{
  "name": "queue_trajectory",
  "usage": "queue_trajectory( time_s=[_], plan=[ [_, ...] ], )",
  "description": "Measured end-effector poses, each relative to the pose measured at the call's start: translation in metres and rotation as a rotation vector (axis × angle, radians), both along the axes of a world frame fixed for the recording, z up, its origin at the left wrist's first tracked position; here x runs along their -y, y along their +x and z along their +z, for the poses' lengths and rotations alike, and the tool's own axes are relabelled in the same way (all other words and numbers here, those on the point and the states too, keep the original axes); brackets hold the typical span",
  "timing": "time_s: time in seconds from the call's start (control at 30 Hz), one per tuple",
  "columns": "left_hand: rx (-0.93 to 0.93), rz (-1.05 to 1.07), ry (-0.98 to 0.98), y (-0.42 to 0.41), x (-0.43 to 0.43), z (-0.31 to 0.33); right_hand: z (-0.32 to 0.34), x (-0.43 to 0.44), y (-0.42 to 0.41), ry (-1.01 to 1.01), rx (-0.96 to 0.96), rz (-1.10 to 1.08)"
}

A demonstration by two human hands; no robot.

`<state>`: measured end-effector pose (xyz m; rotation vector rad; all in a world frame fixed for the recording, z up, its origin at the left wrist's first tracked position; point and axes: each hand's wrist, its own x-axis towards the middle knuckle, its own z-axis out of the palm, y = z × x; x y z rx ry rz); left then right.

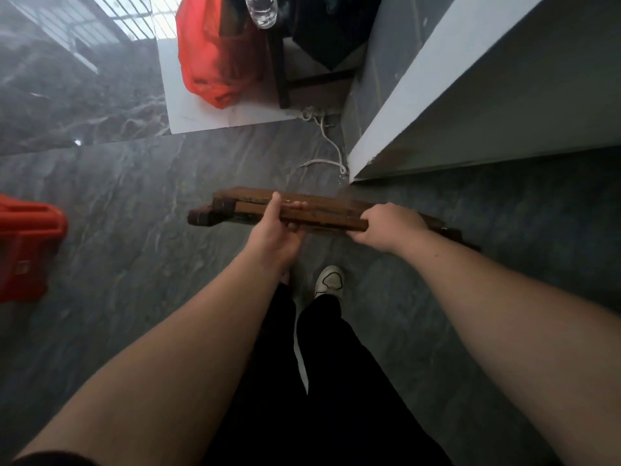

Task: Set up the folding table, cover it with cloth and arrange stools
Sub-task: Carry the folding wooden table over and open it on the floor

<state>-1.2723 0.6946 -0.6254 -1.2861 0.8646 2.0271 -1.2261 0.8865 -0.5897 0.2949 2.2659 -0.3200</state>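
Note:
The folded brown wooden table (pixel 322 205) is seen edge-on, held above the grey floor in front of me. My left hand (pixel 274 235) grips its near edge around the middle, thumb on top and fingers curled underneath. My right hand (pixel 386 227) grips the same edge further right. The table's far right end is hidden behind my right wrist. A red plastic stool (pixel 25 245) stands on the floor at the left edge of view.
A grey wall corner (pixel 437 105) juts in at the right. Behind it, a dark chair (pixel 302 79) carries a red bag (pixel 215 52) and a clear bottle (pixel 262 8). A white cord (pixel 327 139) trails on the floor near the corner. My feet stand below the table.

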Motion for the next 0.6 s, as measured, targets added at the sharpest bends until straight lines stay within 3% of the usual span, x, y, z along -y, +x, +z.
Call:
queue_trajectory(
  time_s=[0.4, 0.6],
  plan=[
    [-0.203, -0.169, -0.082, 0.079, 0.105, 0.186, 0.163, 0.107, 0.106, -0.068, -0.148, -0.082],
    [-0.316, -0.257, -0.114, 0.123, 0.177, 0.242, 0.210, 0.182, 0.166, -0.161, -0.192, -0.195]
  ],
)
